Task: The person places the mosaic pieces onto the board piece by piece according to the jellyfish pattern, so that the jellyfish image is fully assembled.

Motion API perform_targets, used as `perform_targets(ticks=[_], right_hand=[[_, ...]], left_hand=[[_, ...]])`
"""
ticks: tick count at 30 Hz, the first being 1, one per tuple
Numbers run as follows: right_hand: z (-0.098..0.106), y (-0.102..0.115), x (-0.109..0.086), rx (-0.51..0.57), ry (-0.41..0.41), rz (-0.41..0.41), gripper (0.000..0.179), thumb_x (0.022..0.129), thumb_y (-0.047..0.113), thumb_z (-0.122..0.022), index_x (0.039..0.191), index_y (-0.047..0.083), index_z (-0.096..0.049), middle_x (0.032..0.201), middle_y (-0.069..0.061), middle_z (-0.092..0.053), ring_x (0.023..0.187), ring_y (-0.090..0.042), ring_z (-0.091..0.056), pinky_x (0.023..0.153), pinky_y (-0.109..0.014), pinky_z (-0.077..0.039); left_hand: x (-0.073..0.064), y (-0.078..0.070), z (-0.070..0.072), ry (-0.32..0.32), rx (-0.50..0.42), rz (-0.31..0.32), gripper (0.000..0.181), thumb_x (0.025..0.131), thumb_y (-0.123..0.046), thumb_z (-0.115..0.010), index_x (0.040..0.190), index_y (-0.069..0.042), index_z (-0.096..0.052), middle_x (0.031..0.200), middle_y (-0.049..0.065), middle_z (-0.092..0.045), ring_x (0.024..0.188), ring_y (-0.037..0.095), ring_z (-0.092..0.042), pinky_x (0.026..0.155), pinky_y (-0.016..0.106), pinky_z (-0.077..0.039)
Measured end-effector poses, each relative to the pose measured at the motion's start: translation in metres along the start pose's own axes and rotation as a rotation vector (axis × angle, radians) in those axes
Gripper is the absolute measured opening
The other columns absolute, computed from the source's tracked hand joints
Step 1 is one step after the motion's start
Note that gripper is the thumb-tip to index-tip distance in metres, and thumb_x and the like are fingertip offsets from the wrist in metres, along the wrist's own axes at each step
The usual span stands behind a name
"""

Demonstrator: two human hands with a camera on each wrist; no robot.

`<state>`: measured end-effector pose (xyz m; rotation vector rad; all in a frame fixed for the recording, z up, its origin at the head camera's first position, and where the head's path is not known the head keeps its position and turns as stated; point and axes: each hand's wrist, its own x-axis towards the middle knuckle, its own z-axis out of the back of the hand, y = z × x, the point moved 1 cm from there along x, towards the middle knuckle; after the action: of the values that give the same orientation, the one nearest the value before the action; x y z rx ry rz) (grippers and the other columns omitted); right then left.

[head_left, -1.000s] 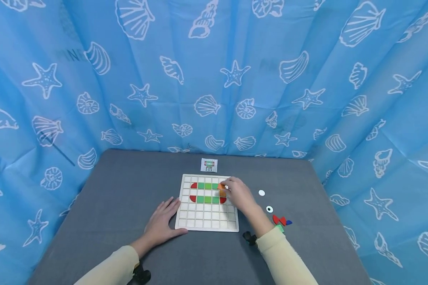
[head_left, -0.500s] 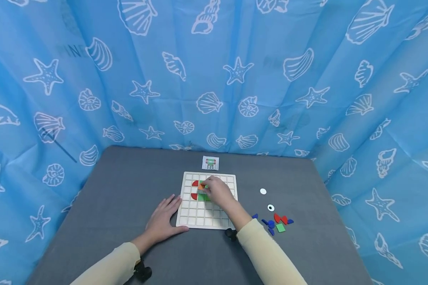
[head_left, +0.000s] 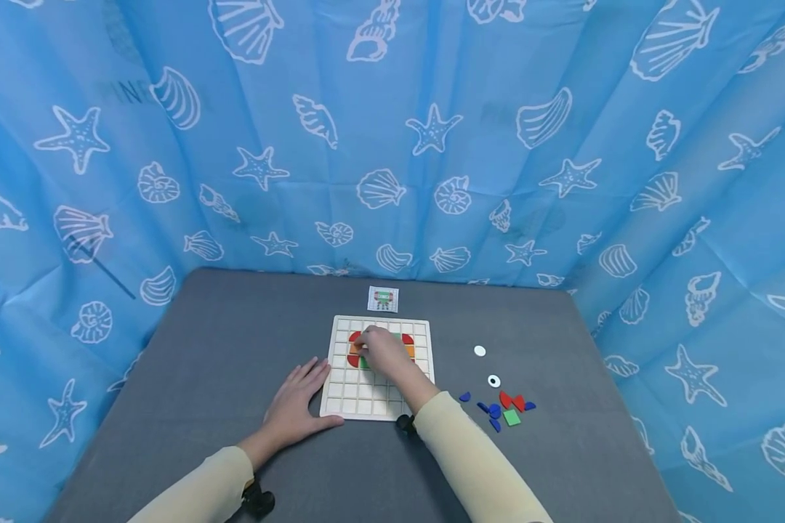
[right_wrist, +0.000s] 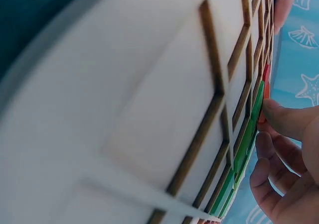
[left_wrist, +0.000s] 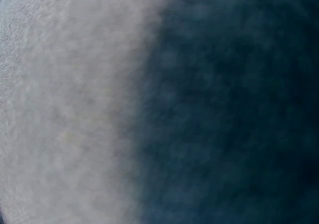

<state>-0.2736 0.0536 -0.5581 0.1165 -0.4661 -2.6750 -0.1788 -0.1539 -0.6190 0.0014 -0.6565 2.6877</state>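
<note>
Your right hand (head_left: 382, 352) has shifted left and slightly nearer to you over the board (head_left: 366, 407) since half a second ago, taking the orange piece (head_left: 354, 349) from above the row of green tiles (head_left: 364, 364) to the gap between two red corner pieces (head_left: 353, 361) at the left. Its thumb and fingers pinch that piece; you cannot tell from here whether it lies flat in its cell. Your left hand (head_left: 296, 402) is relaxed and spread, grasping nothing, with fingertips and thumb touching the board's left side. On the right of the pattern, a second orange tile (head_left: 410, 351) sits just below a red corner. Beyond the board's far edge, a small pattern card (head_left: 383, 299) lies on the gray bench (head_left: 255, 327). To the right are two white discs (head_left: 480, 351), one with a black centre, and nearer to you blue pieces (head_left: 464, 396), red pieces (head_left: 505, 399) and a green square (head_left: 512, 418).
</note>
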Motion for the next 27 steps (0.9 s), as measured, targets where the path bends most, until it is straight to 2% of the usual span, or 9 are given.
perform_targets(ticks=[8,13,20,27], right_hand=[[-0.001,0.005,0.005,0.010,0.029,-0.018,0.019,0.095,0.020,-0.072,0.113,0.016,-0.079,0.108,-0.001,-0.069,0.099,-0.018,-0.067,0.088,-0.033,-0.057],[0.003,0.005,0.000,0.057,0.006,-0.015,0.018,0.096,0.018,-0.070,0.111,0.015,-0.079,0.108,-0.002,-0.071,0.101,-0.019,-0.068,0.090,-0.036,-0.057],[0.021,0.005,-0.022,0.138,-0.057,-0.006,0.020,0.098,0.019,-0.068,0.115,0.013,-0.078,0.106,-0.002,-0.072,0.097,-0.019,-0.069,0.082,-0.036,-0.058],[0.037,-0.003,-0.050,0.173,-0.151,-0.014,0.022,0.098,0.020,-0.068,0.117,0.012,-0.076,0.104,-0.001,-0.072,0.076,-0.009,-0.060,0.063,-0.025,-0.050]], left_hand=[[0.000,0.000,0.001,-0.008,0.000,0.002,0.111,0.073,-0.080,-0.067,0.158,-0.014,-0.037,0.164,0.002,-0.035,0.154,0.027,-0.025,0.124,0.053,-0.020],[0.000,0.000,0.001,-0.020,0.009,-0.008,0.111,0.073,-0.079,-0.068,0.157,-0.013,-0.038,0.163,0.002,-0.036,0.154,0.028,-0.026,0.124,0.053,-0.021],[0.000,0.001,0.001,0.003,0.026,0.000,0.112,0.074,-0.084,-0.063,0.158,-0.014,-0.036,0.164,0.002,-0.034,0.154,0.027,-0.025,0.125,0.052,-0.021],[0.000,-0.001,0.002,0.009,0.019,0.008,0.113,0.074,-0.085,-0.061,0.157,-0.013,-0.037,0.163,0.003,-0.035,0.154,0.029,-0.026,0.124,0.053,-0.022]])
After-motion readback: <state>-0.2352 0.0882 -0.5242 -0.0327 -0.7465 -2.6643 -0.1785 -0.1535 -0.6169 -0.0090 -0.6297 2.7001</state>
